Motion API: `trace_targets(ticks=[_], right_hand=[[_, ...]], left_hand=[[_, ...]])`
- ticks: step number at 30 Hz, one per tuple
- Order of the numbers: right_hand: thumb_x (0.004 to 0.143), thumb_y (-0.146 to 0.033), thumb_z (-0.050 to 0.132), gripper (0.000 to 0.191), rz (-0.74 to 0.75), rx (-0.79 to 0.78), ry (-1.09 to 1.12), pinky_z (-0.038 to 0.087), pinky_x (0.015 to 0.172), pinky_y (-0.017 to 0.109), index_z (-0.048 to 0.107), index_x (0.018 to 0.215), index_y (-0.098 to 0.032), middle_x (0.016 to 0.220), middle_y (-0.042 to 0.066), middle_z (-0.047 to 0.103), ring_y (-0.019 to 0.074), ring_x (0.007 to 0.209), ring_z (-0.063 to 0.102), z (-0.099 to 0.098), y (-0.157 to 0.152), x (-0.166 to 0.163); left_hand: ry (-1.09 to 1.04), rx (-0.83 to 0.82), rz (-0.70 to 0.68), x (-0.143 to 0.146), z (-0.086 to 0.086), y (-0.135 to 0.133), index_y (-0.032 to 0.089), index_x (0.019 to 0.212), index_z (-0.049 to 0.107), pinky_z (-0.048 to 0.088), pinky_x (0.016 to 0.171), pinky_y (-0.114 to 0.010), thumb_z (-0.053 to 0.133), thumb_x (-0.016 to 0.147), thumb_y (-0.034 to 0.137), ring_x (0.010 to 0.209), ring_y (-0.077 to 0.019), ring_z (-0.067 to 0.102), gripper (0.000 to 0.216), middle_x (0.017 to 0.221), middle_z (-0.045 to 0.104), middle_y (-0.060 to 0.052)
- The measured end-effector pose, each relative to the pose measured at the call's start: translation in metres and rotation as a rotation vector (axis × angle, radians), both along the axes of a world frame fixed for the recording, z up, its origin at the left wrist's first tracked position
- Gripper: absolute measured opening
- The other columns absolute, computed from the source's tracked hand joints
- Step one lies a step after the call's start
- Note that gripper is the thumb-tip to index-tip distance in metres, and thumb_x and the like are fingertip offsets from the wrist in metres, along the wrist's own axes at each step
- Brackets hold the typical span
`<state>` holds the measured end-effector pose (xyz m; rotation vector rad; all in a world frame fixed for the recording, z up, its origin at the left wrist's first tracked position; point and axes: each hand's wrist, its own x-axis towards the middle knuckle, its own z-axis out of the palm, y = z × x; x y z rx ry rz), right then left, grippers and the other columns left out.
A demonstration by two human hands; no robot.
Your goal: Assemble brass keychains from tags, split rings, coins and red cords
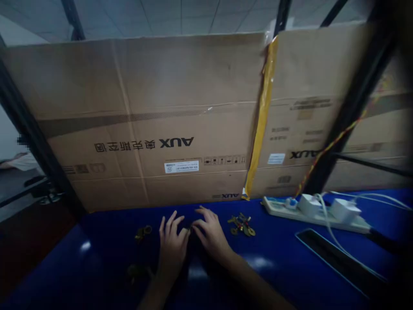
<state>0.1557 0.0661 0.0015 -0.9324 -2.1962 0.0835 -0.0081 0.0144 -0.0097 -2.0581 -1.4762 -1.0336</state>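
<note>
"Why so close?"
"Maybe so my left hand (172, 245) and right hand (212, 236) can help each other; I can't tell if they grip anything. Metal bits (247, 229) lie at their three o'clock, likely for easy reach."

I read upside-down "AUX 奥克斯空调" on the cardboard panel (180, 77), "AUX" on the right-hand panel (309, 64). The white label (182, 167) is too small.
</note>
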Motion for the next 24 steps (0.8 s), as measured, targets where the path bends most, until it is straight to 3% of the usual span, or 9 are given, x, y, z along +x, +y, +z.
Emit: trace_targets(ticks=[6,10,12,14,16,18,21,24], right_hand=[[0.089,-0.018,0.051,0.017,-0.037,0.007,-0.021,0.033,0.105,0.052,0.068,0.09,-0.02,0.133,0.012,0.052,0.0306,0.134,0.033,-0.001,0.001,-0.005],[0.088,-0.017,0.05,0.02,0.0,-0.072,0.003,0.026,0.109,0.054,0.068,0.095,-0.021,0.134,0.011,0.052,0.03,0.134,0.034,0.0,-0.001,0.0],[0.087,-0.018,0.049,0.026,0.088,-0.192,0.094,0.027,0.109,0.052,0.064,0.109,-0.023,0.134,0.01,0.051,0.0273,0.131,0.039,0.003,-0.004,0.003],[0.089,-0.023,0.048,0.034,0.234,-0.406,0.213,0.037,0.104,0.045,0.055,0.123,-0.023,0.131,0.009,0.054,0.0242,0.123,0.048,0.007,-0.008,0.005],[0.094,-0.031,0.042,0.031,0.362,-0.611,0.257,0.047,0.092,0.038,0.055,0.12,-0.02,0.117,0.009,0.063,0.022,0.108,0.059,0.011,-0.013,0.006],[0.098,-0.036,0.031,0.034,0.412,-0.719,0.221,0.052,0.077,0.032,0.059,0.106,-0.017,0.093,0.006,0.068,0.0199,0.086,0.065,0.014,-0.016,0.007],[0.1,-0.035,0.025,0.038,0.318,-0.645,0.034,0.048,0.064,0.028,0.058,0.093,-0.016,0.076,0.004,0.065,0.017,0.067,0.062,0.018,-0.02,0.013],[0.096,-0.028,0.035,0.026,0.207,-0.492,-0.201,0.044,0.068,0.03,0.057,0.087,-0.017,0.08,0.007,0.064,0.0196,0.072,0.061,0.023,-0.024,0.024]], left_hand=[[0.028,0.016,-0.043,0.001,0.0,-0.001,0.021,0.094,0.064,0.033,0.104,-0.062,0.048,0.09,0.014,0.127,-0.0295,0.044,0.018,0.121,0.059,-0.009],[-0.042,0.0,-0.092,0.003,0.001,-0.003,0.023,0.09,0.065,0.03,0.106,-0.061,0.048,0.09,0.015,0.128,-0.0284,0.043,0.018,0.122,0.059,-0.007],[-0.13,-0.038,-0.123,0.004,0.001,-0.004,0.024,0.089,0.065,0.029,0.106,-0.061,0.049,0.09,0.016,0.128,-0.0282,0.043,0.018,0.122,0.059,-0.006],[-0.268,-0.115,-0.157,0.007,0.0,-0.004,0.025,0.087,0.066,0.029,0.106,-0.059,0.05,0.09,0.02,0.127,-0.0278,0.042,0.017,0.122,0.059,-0.005],[-0.451,-0.199,-0.18,0.01,0.0,-0.003,0.024,0.084,0.065,0.031,0.105,-0.055,0.049,0.092,0.024,0.127,-0.0271,0.042,0.018,0.121,0.059,-0.006],[-0.603,-0.274,-0.197,0.013,0.0,-0.003,0.022,0.082,0.063,0.036,0.102,-0.048,0.047,0.093,0.028,0.123,-0.0261,0.045,0.021,0.118,0.059,-0.007],[-0.617,-0.389,-0.23,0.014,0.003,-0.005,0.02,0.083,0.06,0.043,0.091,-0.039,0.046,0.094,0.031,0.103,-0.0233,0.056,0.021,0.101,0.063,-0.007],[-0.434,-0.519,-0.29,0.014,0.006,-0.011,0.021,0.082,0.059,0.044,0.077,-0.033,0.045,0.093,0.032,0.08,-0.0202,0.058,0.02,0.081,0.064,-0.004]])
